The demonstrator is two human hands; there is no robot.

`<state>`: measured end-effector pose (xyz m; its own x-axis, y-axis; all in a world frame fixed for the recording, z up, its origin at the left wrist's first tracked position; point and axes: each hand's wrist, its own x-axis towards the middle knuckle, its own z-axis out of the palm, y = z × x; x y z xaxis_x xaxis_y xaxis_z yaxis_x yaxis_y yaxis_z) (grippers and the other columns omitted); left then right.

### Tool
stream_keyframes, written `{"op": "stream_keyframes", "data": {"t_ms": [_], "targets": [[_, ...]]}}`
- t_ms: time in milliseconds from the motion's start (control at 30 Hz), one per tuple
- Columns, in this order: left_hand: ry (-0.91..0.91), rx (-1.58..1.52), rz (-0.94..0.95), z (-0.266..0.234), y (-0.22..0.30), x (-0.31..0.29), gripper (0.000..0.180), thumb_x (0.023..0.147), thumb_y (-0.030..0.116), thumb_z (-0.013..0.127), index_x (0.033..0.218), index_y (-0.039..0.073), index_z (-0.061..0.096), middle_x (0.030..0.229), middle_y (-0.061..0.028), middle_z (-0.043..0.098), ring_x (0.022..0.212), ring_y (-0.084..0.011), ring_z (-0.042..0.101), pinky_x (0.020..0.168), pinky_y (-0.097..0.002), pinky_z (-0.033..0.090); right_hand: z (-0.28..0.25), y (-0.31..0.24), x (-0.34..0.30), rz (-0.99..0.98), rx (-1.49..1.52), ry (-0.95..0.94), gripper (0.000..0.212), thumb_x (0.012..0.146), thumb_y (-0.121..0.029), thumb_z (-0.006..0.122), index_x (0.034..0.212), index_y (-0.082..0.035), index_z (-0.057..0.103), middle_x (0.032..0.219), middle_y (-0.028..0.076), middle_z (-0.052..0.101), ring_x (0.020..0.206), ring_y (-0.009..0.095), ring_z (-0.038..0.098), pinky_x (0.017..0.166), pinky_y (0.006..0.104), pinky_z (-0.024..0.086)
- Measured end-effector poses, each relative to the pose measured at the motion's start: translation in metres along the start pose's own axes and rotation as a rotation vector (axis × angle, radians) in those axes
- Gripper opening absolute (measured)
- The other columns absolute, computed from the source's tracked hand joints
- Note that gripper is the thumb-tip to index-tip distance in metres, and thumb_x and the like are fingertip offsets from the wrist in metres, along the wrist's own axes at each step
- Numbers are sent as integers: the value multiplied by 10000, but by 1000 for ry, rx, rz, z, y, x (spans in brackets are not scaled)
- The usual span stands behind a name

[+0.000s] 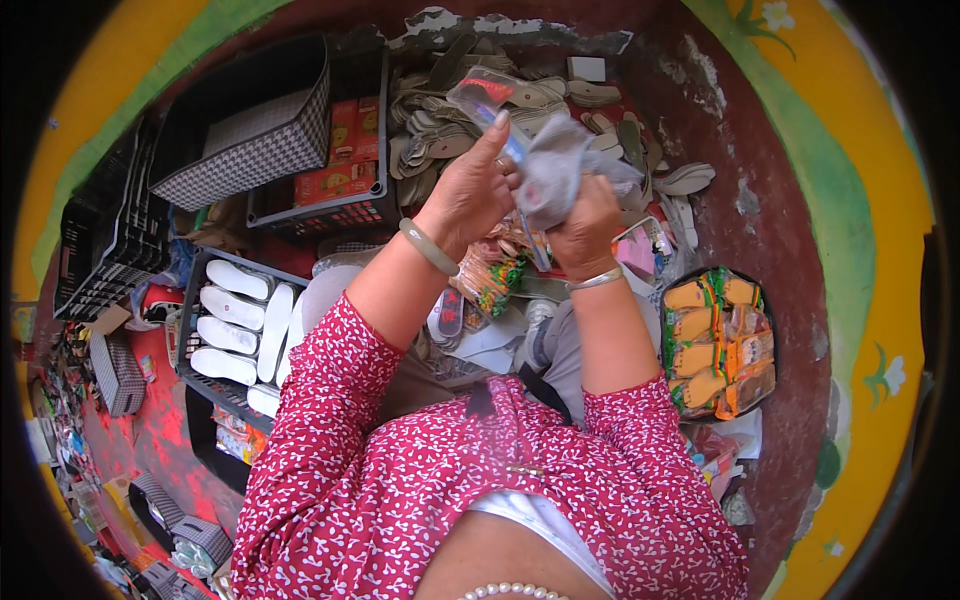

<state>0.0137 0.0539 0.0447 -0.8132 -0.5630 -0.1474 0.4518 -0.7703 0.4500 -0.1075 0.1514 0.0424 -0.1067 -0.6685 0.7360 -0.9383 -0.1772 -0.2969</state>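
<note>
My left hand (474, 192) is raised in front of me with its thumb up and its fingers curled against a long clear plastic package (490, 88). Red and blue show through or on that package, and its lower end runs down between my hands. A crumpled grey cloth (549, 172) is bunched in my right hand (590, 228), lying across the package's middle and hiding part of it. Below my hands lie orange-and-green packets (490, 280) and a dark patterned insole (447, 315).
Loose insoles (430, 140) pile up against the far wall. At left stand a crate of white insoles (228, 335), a checked bin (245, 130) and a black crate (372, 200) with red boxes. A basket of yellow foot-shaped packs (715, 345) sits at right.
</note>
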Motion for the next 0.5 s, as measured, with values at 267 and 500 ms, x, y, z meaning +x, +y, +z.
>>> {"op": "stream_keyframes", "data": {"t_ms": [267, 500], "targets": [[185, -189, 107, -33, 13, 20, 265, 943, 139, 395, 1094, -67, 467, 1022, -177, 577, 942, -273, 581, 882, -402, 476, 12, -22, 10, -261, 28, -119, 353, 585, -202, 736, 912, -95, 660, 986, 62, 641, 924, 194, 594, 706, 314, 375], [293, -249, 425, -45, 47, 23, 291, 933, 92, 381, 1179, -61, 411, 1124, -175, 524, 1031, -306, 526, 944, -467, 406, 15, -7, -18, 607, 1347, 5, 235, 837, -102, 563, 1048, 0, 588, 976, 86, 619, 903, 188, 593, 817, 321, 469]]}}
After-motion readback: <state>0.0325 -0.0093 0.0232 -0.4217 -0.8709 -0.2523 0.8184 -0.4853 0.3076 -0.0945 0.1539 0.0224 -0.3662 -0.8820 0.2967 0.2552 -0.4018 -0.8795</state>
